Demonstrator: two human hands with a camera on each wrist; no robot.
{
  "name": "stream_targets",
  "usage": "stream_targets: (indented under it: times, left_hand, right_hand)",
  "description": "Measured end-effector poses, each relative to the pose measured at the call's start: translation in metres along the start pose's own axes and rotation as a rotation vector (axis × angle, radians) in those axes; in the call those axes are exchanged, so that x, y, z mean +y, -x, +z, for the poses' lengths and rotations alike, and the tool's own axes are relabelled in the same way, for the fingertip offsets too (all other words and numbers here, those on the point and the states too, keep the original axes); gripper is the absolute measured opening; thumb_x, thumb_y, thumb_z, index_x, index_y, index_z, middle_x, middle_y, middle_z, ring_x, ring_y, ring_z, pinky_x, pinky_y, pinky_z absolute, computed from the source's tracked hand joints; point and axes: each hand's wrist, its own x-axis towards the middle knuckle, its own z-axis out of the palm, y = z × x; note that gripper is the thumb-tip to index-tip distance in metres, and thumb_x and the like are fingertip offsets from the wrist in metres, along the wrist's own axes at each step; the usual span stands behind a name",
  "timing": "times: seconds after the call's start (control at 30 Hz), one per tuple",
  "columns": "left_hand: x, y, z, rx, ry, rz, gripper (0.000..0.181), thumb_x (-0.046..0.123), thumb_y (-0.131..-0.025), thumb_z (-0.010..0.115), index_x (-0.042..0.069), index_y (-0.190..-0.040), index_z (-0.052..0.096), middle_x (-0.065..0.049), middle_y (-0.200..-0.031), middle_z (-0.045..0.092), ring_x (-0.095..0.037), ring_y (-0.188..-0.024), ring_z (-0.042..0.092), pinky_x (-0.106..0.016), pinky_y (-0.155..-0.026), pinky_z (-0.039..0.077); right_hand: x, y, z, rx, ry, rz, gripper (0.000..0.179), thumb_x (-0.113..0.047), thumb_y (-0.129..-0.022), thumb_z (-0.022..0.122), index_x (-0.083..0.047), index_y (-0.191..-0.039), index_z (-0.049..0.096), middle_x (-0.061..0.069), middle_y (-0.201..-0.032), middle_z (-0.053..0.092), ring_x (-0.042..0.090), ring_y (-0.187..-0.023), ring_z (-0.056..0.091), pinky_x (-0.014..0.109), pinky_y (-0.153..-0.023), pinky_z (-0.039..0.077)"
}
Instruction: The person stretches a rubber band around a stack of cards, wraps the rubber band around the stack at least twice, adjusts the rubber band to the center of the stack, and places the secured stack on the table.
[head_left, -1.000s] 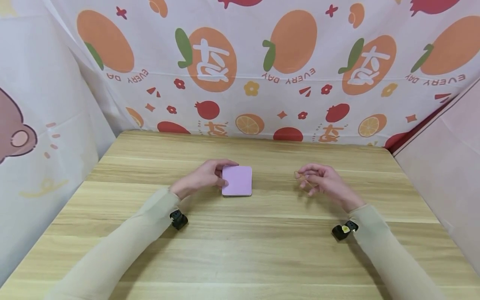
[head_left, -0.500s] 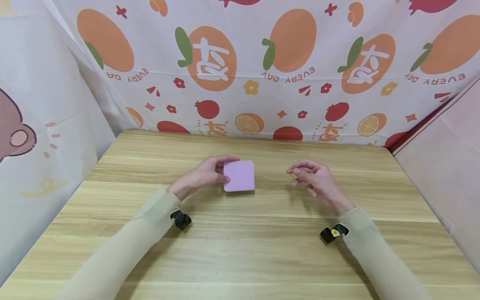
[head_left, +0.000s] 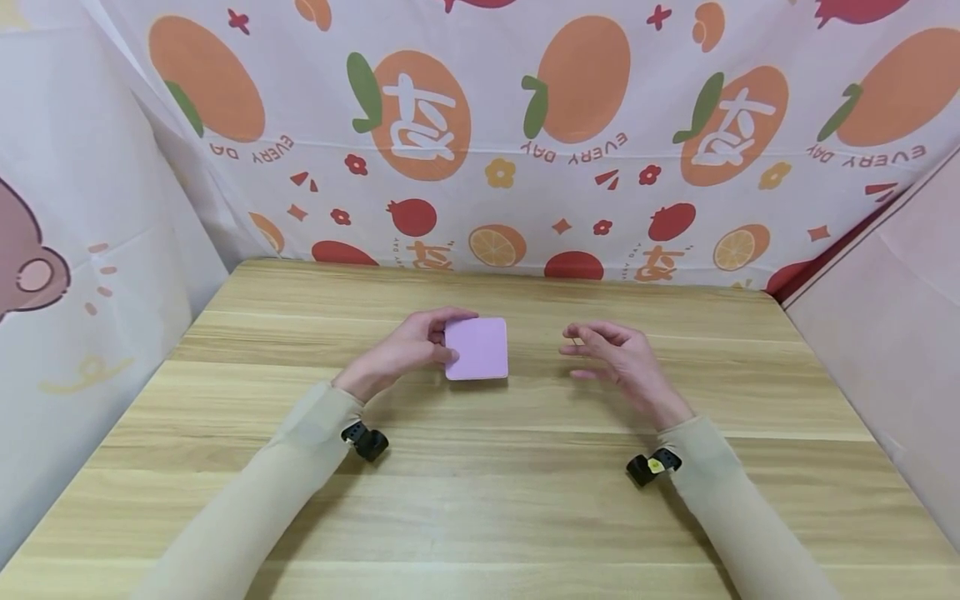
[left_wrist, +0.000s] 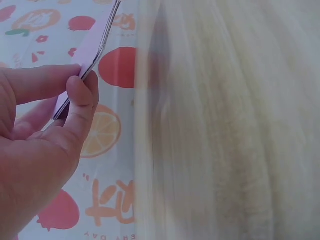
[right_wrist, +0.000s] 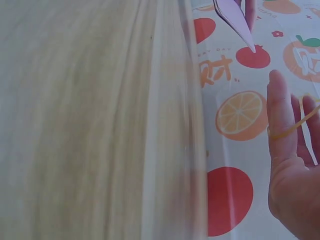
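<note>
My left hand (head_left: pixel 401 350) grips a thin purple square with rounded corners (head_left: pixel 480 354) by its left side, thumb on the top face and fingers underneath. In the left wrist view its dark, layered edge (left_wrist: pixel 102 45) shows, and it is held up off the table. Across from it, my right hand (head_left: pixel 622 358) holds a thin yellowish rubber band (right_wrist: pixel 290 131). The band runs across one extended finger and stretches toward the other fingers, partly out of the right wrist view. A gap separates this hand from the square.
Both hands are above a light wood-grain table (head_left: pixel 465 500). A fruit-print cloth (head_left: pixel 502 108) hangs along its back edge, with pale cloth panels at left and right. A small black camera (head_left: pixel 366 442) is strapped at the left wrist, another (head_left: pixel 651 467) at the right.
The right hand has moved left toward the square, its fingers now more spread with the rubber band. The left hand has lifted the purple square slightly and shifted it up a little in the head view.
</note>
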Motion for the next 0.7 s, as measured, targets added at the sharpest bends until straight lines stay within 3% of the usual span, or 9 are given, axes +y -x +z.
stream_targets:
  times: [0.43, 0.7]
  left_hand:
    - [0.009, 0.001, 0.004, 0.057, -0.028, -0.014, 0.063, -0.012, -0.085, 0.058, 0.011, -0.143, 0.050, -0.018, -0.122, 0.053, -0.028, -0.097, 0.052, -0.032, -0.072, 0.052]
    - [0.015, 0.000, 0.007, 0.048, -0.027, -0.001, 0.064, -0.013, -0.085, 0.056, 0.011, -0.144, 0.049, -0.017, -0.125, 0.051, -0.028, -0.098, 0.051, -0.030, -0.073, 0.051]
  right_hand:
    - [0.003, -0.013, 0.016, 0.051, 0.031, 0.016, 0.055, -0.029, -0.092, 0.071, 0.001, -0.135, 0.054, 0.017, -0.135, 0.055, 0.029, -0.113, 0.062, 0.048, -0.081, 0.055]
    - [0.000, -0.015, 0.024, 0.079, 0.039, -0.035, 0.045, -0.026, -0.091, 0.073, -0.008, -0.130, 0.061, 0.012, -0.135, 0.056, 0.030, -0.113, 0.062, 0.051, -0.081, 0.054]
